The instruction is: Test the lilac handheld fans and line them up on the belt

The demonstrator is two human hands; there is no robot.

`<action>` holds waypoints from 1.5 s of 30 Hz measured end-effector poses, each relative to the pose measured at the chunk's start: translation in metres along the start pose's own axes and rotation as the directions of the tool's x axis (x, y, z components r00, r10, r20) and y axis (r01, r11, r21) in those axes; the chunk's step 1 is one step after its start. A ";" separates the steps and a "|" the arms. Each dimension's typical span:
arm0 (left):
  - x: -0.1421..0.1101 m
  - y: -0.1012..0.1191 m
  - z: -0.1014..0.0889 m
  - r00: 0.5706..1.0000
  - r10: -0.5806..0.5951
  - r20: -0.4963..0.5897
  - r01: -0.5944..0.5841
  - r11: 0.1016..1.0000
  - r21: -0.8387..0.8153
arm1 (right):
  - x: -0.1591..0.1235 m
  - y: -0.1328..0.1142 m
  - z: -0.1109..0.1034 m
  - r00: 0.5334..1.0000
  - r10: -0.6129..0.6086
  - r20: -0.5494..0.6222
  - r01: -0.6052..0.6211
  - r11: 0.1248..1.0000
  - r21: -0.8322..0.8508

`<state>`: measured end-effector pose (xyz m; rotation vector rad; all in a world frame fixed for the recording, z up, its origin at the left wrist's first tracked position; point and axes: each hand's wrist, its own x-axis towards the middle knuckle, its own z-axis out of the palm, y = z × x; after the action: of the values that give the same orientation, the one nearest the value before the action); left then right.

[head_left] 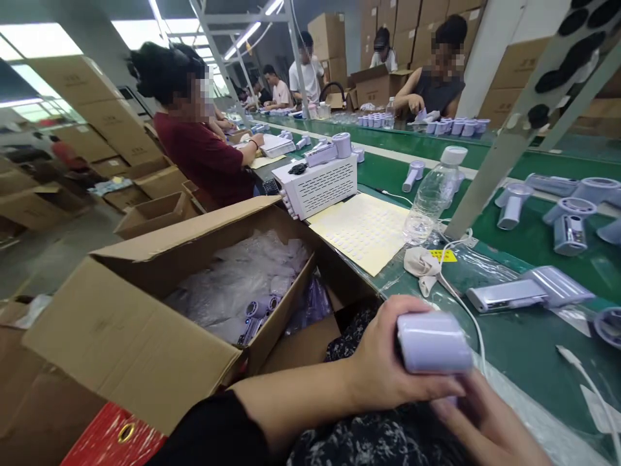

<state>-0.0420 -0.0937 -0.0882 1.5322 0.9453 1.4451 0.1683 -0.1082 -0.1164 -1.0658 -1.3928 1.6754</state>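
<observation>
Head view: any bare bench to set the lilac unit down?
Bare green mat between the lying fan and white cable. Also green strip behind the sticker sheet. Crowded around the bottle, cloth, and far-right fans.

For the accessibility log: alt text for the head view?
Left hand and right hand hold a pale lilac plastic cylinder-shaped device at a green conveyor table; an open cardboard box of plastic-bagged parts sits left.

- Lilac device [433,342]: smooth plastic, soft satin sheen.
- Open box [130,336]: matt brown cardboard, with crinkled glossy plastic bags [242,278] inside.
- Water bottle [434,194]: clear, shiny plastic.
- Sticker sheet [363,233]: pale yellow matt paper.
- Bench top [528,336]: matt green.
</observation>
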 end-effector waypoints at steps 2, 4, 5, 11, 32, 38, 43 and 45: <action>-0.040 0.000 -0.031 0.987 -0.161 0.018 0.157 0.979 0.132 | 0.007 0.002 0.021 0.997 0.065 -0.030 -0.065 0.998 -0.013; -0.077 0.001 -0.067 0.938 -0.331 -0.108 0.347 0.905 0.244 | 0.011 -0.003 0.031 0.986 0.129 -0.102 -0.128 0.992 0.024; -0.089 0.002 -0.083 0.903 -0.389 -0.181 0.428 0.849 0.311 | 0.012 -0.008 0.031 0.978 0.155 -0.142 -0.149 0.987 0.055; -0.010 0.001 -0.113 0.992 -0.092 -0.091 0.128 0.574 0.809 | 0.016 -0.055 0.018 0.965 0.211 -0.158 -0.147 0.928 0.342; 0.084 0.034 -0.017 0.956 0.086 0.282 -0.171 0.940 0.295 | -0.002 -0.052 0.009 0.995 0.064 -0.074 -0.015 0.849 0.528; 0.078 0.044 0.018 0.874 0.202 0.442 -0.364 0.876 0.318 | -0.006 -0.049 0.011 0.989 0.085 -0.123 -0.013 0.870 0.493; 0.078 0.044 0.017 0.855 0.170 0.489 -0.356 0.879 0.318 | -0.006 -0.045 0.010 0.989 0.078 -0.125 -0.009 0.882 0.472; 0.076 0.045 0.018 0.856 0.161 0.492 -0.352 0.877 0.326 | -0.005 -0.044 0.010 0.991 0.066 -0.116 -0.005 0.886 0.463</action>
<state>-0.0197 -0.0426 -0.0178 2.2658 0.7954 1.0160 0.1621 -0.1092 -0.0712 -0.9030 -0.8302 1.8084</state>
